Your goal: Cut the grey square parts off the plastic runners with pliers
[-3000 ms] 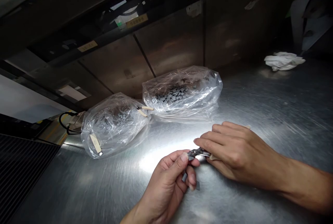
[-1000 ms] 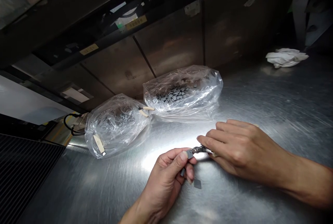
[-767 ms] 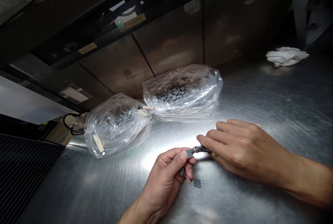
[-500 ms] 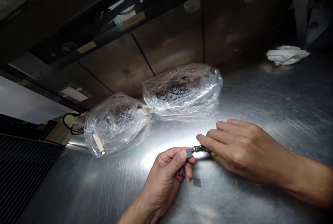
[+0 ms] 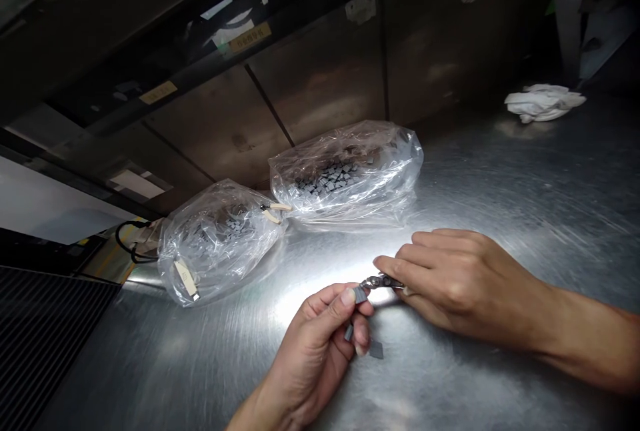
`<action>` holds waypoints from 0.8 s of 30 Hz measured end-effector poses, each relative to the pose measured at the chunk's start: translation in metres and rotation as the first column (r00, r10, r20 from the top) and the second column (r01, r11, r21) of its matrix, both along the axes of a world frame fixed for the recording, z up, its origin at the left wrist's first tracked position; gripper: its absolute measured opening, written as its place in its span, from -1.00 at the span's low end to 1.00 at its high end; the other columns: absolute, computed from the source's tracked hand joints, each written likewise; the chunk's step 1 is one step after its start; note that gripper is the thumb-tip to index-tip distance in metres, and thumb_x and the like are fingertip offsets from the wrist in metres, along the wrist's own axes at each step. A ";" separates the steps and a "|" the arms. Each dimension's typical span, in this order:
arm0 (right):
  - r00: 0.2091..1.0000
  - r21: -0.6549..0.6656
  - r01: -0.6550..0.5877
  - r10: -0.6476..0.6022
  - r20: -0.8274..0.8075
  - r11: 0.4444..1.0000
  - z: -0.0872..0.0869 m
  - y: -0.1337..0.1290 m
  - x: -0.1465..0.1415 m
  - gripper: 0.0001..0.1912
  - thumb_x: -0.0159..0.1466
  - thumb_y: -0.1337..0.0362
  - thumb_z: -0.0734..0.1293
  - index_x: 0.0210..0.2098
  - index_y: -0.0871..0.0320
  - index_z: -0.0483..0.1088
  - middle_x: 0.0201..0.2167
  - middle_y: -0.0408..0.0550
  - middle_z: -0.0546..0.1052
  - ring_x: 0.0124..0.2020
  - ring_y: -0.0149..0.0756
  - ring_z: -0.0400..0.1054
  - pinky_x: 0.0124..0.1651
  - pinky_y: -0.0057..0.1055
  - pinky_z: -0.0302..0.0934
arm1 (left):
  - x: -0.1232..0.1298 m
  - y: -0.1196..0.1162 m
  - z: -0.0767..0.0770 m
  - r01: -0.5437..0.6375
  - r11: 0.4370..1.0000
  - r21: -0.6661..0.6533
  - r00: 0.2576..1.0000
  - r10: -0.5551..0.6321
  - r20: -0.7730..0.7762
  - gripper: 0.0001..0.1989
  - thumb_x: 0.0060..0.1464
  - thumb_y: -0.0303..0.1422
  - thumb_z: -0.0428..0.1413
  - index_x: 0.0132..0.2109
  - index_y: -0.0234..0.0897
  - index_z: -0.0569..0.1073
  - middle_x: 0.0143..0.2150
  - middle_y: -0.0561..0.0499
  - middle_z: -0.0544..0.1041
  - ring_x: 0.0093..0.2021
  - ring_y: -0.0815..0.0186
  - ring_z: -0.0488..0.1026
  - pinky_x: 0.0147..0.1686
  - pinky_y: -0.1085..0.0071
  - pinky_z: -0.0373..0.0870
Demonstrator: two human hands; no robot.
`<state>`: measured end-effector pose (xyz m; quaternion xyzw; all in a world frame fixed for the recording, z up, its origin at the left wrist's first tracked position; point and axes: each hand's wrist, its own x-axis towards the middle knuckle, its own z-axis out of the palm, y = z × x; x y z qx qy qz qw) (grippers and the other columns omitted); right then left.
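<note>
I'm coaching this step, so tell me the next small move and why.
Probably a gentle squeeze of the pliers in the right hand: their tip appears to meet the edge of the grey piece, which the left hand pinches under its thumb.

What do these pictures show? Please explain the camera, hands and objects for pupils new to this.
No robot here: a person works bare-handed. Every picture comes from one camera worn on the head, looking forward and down. The left hand pinches a small grey piece. The right hand holds a metal tool, perhaps pliers, its tip at that piece. On the metal surface lie two clear bags of grey pieces, a loose grey square and something white and crumpled.
</note>
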<state>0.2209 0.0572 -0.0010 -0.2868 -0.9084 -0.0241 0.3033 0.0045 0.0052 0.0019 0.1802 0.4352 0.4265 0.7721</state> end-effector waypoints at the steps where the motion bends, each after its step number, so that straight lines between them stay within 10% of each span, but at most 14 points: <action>1: 1.000 -0.029 -0.005 0.005 -0.012 1.000 0.000 -0.001 -0.001 -0.83 0.41 0.40 0.27 -0.15 0.18 0.52 -0.46 -0.14 0.45 -0.43 -0.25 0.25 -0.30 -0.26 0.02 | 0.000 0.000 0.000 -0.001 1.000 0.000 1.000 0.001 0.005 -0.78 0.06 -0.30 0.43 -0.32 -0.41 0.66 -0.39 -0.01 0.56 -0.51 0.52 0.35 -0.48 0.57 0.31; 24: 0.999 -0.046 -0.009 0.012 0.048 0.999 -0.003 -0.007 -0.004 -0.78 0.35 0.49 0.24 -0.19 0.16 0.51 -0.48 -0.16 0.44 -0.43 -0.21 0.25 -0.32 -0.22 -0.03 | 0.003 0.000 -0.003 -0.012 1.000 -0.006 0.999 0.011 -0.042 -0.75 0.09 -0.28 0.41 -0.36 -0.42 0.62 -0.49 0.05 0.47 -0.53 0.52 0.29 -0.45 0.58 0.29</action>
